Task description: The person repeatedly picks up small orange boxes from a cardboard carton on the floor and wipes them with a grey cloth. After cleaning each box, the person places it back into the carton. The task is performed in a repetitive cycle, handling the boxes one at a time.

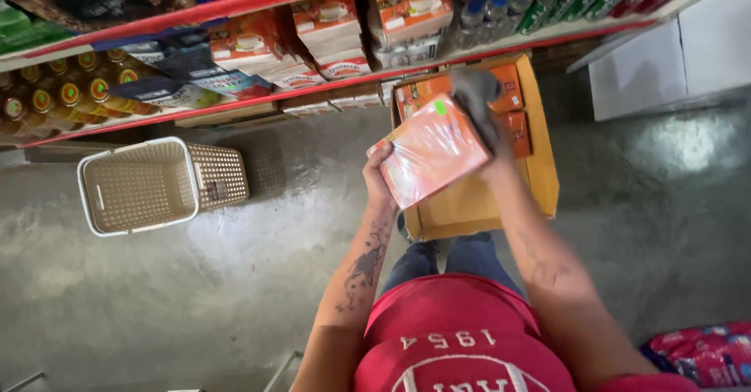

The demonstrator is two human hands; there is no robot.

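The left hand (379, 174) grips the orange box (429, 157) by its edge, above the open carton (540, 181) on the floor. The right hand (489, 138), closed on a grey cloth (473, 95), wipes its top; the other faces seemingly need wiping next.

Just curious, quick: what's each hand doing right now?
Left hand: closed on the orange box.
Right hand: holds a grey cloth against the box.

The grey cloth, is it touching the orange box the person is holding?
Touching. The head view shows the grey cloth, under the right hand, pressed flat against the upper edge of the orange box, with no gap; the left hand steadies the box.
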